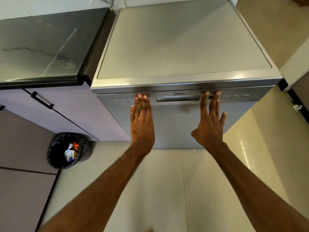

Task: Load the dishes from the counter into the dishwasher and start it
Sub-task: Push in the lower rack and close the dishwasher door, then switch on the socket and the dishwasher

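Plainly, left grip (142, 121) and right grip (211, 126) lie flat, open, on the door (173, 129) mid-frame; best push evenly until it latches.

Lighting: bright, even, faintly green-yellow in cast. Glare: a pale sheen across the dark counter (41, 47), strongest along its front edge; a bright band along the steel front rim of the dishwasher (184, 47); streaked white reflections on the floor tiles (242, 144) at the right. Shadows: soft and shallow under the counter's front edge; solid black inside the bin liner (56, 148). Focus: sharp at centre, softer towards the bottom edge. Distortion: wide-angle bowing, with straight edges curving and splaying towards the corners.
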Tool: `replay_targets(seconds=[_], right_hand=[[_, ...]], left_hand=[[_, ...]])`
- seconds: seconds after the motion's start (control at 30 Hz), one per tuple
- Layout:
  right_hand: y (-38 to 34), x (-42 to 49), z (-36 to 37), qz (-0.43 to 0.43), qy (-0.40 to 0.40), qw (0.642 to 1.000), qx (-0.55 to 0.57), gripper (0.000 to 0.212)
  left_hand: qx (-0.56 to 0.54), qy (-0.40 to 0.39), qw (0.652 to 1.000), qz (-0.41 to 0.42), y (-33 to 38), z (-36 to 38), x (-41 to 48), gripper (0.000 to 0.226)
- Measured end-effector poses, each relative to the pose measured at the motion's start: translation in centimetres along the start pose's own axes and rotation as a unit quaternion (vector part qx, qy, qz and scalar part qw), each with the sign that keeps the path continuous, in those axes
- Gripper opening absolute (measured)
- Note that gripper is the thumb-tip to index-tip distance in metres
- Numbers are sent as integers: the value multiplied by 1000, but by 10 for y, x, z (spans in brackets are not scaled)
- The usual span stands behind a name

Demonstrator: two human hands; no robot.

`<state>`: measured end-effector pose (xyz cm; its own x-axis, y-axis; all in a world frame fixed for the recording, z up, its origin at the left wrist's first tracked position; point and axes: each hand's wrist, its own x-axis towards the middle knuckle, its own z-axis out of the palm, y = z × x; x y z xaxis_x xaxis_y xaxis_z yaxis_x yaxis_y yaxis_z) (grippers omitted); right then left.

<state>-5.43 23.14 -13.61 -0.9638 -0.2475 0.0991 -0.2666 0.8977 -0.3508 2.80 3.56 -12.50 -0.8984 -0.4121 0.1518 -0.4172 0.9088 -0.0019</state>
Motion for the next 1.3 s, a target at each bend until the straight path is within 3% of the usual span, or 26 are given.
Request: replay_targets(seconds=[0.77, 1.3], right_hand=[[11, 1, -42, -11, -113, 993, -25, 134], [3, -1, -58, 18, -126, 992, 19, 125]], left_hand=[[17, -136, 988, 77, -24, -42, 7, 101], [-8, -151, 977, 151, -49, -62, 8, 100]])
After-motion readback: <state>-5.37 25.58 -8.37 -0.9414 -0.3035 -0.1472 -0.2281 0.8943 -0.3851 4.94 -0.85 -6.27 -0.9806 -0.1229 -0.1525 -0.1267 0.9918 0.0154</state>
